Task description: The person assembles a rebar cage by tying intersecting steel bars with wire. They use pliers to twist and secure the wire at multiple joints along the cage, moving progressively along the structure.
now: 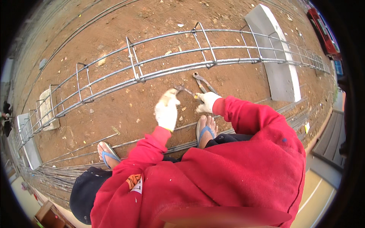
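Both of my hands wear whitish work gloves. My right hand is closed on one end of a small metal hand tool with a yellow patch by the fingers; its exact kind is unclear. The tool's dark head reaches left to the fingertips of my left hand. That hand is blurred, and whether its fingers grip the tool does not show. Just beyond my right hand, a pair of pincers lies on the dirt. A long rebar cage of bars and square stirrups spans the view past both hands.
The cage rests on a grey concrete block at right and a lighter block at left. A pale slab sits under its left part. Loose steel bars lie near my sandalled feet. A red vehicle stands far right.
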Motion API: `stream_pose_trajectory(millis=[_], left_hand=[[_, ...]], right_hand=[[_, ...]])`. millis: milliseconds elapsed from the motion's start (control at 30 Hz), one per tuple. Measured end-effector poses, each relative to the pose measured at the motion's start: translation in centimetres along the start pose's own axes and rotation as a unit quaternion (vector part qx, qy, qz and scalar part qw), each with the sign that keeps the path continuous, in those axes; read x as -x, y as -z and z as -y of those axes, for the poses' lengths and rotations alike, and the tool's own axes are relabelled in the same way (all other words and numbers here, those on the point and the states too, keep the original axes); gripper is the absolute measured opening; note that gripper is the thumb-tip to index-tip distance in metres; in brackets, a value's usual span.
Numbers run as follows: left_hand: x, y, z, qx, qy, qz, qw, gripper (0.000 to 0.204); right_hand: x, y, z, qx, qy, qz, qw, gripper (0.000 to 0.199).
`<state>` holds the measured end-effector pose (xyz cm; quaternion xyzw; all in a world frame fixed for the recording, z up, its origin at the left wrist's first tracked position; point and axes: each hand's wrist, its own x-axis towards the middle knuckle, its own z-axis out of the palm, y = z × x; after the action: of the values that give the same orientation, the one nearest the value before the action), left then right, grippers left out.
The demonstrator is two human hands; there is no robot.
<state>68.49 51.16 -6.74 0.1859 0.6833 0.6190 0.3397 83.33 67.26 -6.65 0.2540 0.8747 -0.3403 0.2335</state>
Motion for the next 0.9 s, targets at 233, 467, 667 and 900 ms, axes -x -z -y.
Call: stream_pose_trajectory(millis=[233,467,667,900], left_hand=[[1.8,-4.1,-5.7,-0.268,-0.006,0.161,0.950,0.029],[1.0,-2.0,-10.2,-0.054,0.175,0.208,0.961,0.026],[1.2,-6.1,-7.3,-0.101,0.136,0.284,0.944,0.023],[1.3,-9.9,-6.9,0.189,0.202,0.117,0.954,0.021]], right_hand=[[1.2,2.8,-2.2,0.047,0.059,-0.029,0.997,0.034],[5.8,5.1,-5.0,-0.073,0.098,-0.643,0.756,0.045],[6.2,8.6,-7.0,0.076,0.113,-0.702,0.699,0.045],[4.3,8.4,-7.0,0.084,0.111,-0.684,0.716,0.042]])
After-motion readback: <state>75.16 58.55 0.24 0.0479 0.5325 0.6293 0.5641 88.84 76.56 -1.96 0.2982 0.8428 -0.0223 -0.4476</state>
